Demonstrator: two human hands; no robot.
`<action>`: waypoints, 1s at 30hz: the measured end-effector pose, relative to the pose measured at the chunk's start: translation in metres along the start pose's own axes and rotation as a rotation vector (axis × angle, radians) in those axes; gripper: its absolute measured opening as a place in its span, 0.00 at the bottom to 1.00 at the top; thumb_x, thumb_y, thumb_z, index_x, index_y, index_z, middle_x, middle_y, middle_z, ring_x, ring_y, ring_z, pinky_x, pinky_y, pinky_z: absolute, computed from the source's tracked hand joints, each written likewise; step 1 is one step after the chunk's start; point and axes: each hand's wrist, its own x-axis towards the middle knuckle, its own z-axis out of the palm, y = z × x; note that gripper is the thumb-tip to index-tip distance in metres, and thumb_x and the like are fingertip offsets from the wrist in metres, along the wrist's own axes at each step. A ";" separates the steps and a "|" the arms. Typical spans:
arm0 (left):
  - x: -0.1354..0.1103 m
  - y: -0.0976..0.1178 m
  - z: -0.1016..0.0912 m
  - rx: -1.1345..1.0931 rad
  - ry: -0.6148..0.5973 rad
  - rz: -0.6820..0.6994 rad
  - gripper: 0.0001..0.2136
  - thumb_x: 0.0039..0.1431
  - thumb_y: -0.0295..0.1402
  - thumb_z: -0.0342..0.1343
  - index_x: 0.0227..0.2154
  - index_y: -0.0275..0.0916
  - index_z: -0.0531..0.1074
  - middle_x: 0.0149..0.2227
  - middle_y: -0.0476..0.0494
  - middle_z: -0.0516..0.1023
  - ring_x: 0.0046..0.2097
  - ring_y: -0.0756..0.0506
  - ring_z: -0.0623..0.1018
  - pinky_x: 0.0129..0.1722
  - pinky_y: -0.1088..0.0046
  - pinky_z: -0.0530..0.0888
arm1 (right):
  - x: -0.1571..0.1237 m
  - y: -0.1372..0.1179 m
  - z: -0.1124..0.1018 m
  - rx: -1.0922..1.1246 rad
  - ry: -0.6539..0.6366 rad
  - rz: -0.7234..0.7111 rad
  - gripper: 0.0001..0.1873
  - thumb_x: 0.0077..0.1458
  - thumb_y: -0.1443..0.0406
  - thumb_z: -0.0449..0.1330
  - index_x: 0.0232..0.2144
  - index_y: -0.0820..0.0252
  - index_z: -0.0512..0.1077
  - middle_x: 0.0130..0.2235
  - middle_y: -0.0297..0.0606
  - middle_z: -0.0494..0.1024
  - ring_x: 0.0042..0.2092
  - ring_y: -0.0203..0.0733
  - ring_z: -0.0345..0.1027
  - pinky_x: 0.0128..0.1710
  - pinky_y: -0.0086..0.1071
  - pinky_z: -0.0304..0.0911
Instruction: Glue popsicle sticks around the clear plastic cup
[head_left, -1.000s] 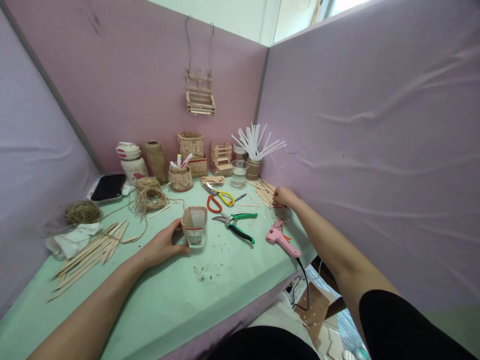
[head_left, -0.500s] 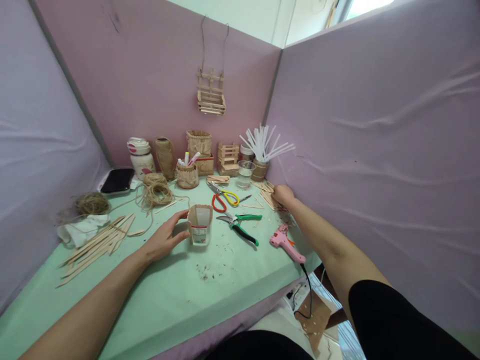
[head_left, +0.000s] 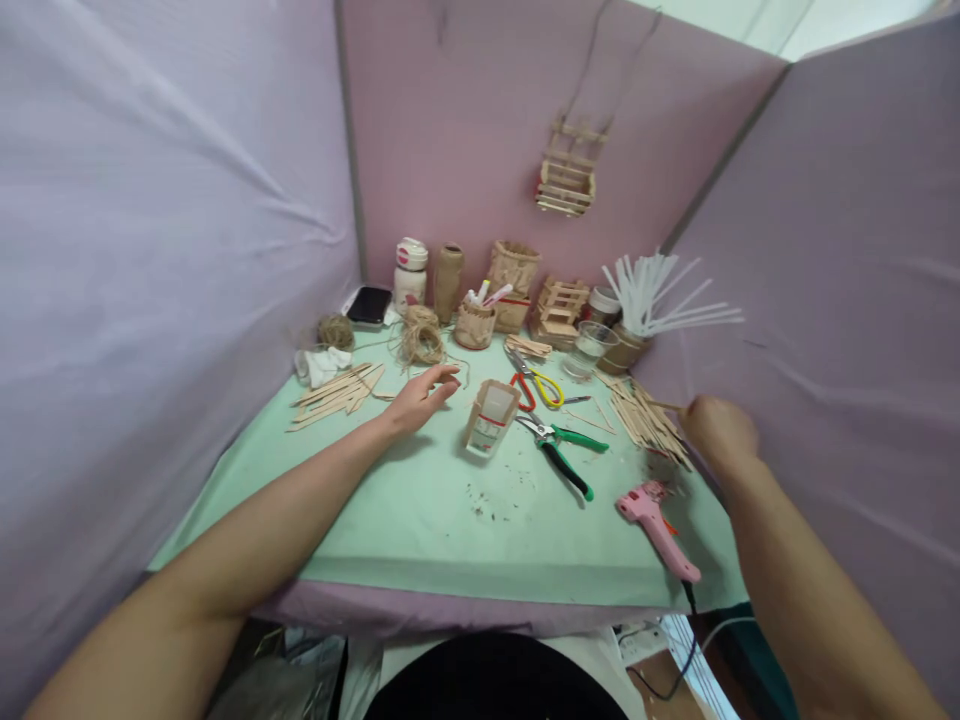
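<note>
My right hand [head_left: 721,437] is closed on a thin wooden stick [head_left: 664,405], whose end sticks out to the left. It is raised beside a pile of wooden sticks [head_left: 649,425] at the table's right side. My left hand [head_left: 424,398] hovers or rests on the left, fingers apart and holding nothing. Just right of its fingertips, not touched by it, stands a clear plastic cup [head_left: 487,440] partly faced with wooden pieces. Green-handled pruning shears [head_left: 559,452] lie right of the cup. Behind them are scissors [head_left: 537,382] with red and yellow handles.
A pink glue gun [head_left: 660,530] lies near the right front, its cord hanging over the edge. Twine [head_left: 421,338] and more sticks [head_left: 337,395] lie at left. Along the back stand a bottle [head_left: 410,275], a pen holder [head_left: 475,326], a clear bowl [head_left: 590,350] and white glue sticks [head_left: 645,290].
My right hand has lifted away from the stick pile with a stick in it. My left hand has drawn back from the cup. The view has turned left.
</note>
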 end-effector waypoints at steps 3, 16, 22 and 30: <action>-0.001 0.009 -0.002 -0.026 0.208 0.024 0.20 0.62 0.47 0.48 0.42 0.35 0.73 0.39 0.40 0.80 0.44 0.43 0.77 0.46 0.67 0.71 | -0.031 0.007 -0.025 0.064 0.044 -0.031 0.19 0.60 0.65 0.47 0.39 0.66 0.77 0.38 0.59 0.80 0.38 0.51 0.75 0.32 0.37 0.60; -0.030 0.063 0.012 -0.263 -0.114 0.103 0.12 0.58 0.40 0.57 0.32 0.36 0.76 0.31 0.44 0.77 0.29 0.50 0.72 0.31 0.74 0.70 | -0.136 -0.105 -0.059 1.060 -0.298 -0.457 0.14 0.54 0.53 0.56 0.28 0.55 0.72 0.23 0.31 0.68 0.24 0.35 0.57 0.23 0.29 0.54; -0.030 0.071 0.009 -0.440 -0.338 -0.131 0.16 0.56 0.45 0.59 0.30 0.35 0.77 0.28 0.44 0.78 0.27 0.51 0.72 0.27 0.75 0.69 | -0.133 -0.116 -0.049 1.176 -0.486 -0.381 0.16 0.54 0.52 0.58 0.26 0.57 0.70 0.22 0.28 0.64 0.23 0.32 0.53 0.21 0.27 0.50; -0.026 0.062 0.016 -0.821 -0.193 -0.344 0.16 0.43 0.39 0.70 0.32 0.34 0.76 0.31 0.43 0.80 0.31 0.49 0.77 0.36 0.69 0.74 | -0.138 -0.124 -0.027 1.600 -0.452 -0.186 0.16 0.47 0.54 0.64 0.24 0.60 0.69 0.23 0.31 0.70 0.23 0.30 0.56 0.22 0.26 0.51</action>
